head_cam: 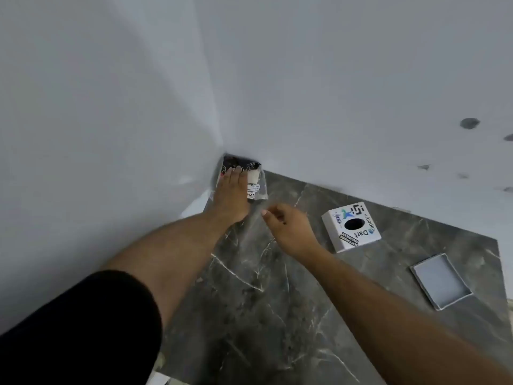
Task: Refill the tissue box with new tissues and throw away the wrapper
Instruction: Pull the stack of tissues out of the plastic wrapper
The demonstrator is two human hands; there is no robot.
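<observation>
My left hand (231, 195) lies flat on the wrapped tissue pack (251, 180), which sits in the far corner of the marble bench (266, 315) where the two white walls meet. The fingers of that hand are stretched out and close together, pressing down on the pack rather than gripping it. My right hand (288, 229) hangs just beside the pack's near end, its fingers loosely curled with thumb and forefinger nearly pinched; I cannot tell whether they have hold of the clear film there or are just short of it, because the film is blurred.

The tissue box (351, 227), white with stickers and a dark oval hole on top, stands well apart to the right, and its shallow white base tray (441, 282) lies separately, nearer the bench's right edge. So the box seems already opened and waiting; the step I judge to be in hand is getting the wrapper open.

To do it well, I would keep the left palm as the anchor so the pack does not slide into the corner, and use the right fingers to pinch the loose film at the near end, then pull toward me, low and steady. Tearing only the film matters: a hard yank could drag tissues out crumpled. I'd also keep the wrapper in one piece for throwing away.
</observation>
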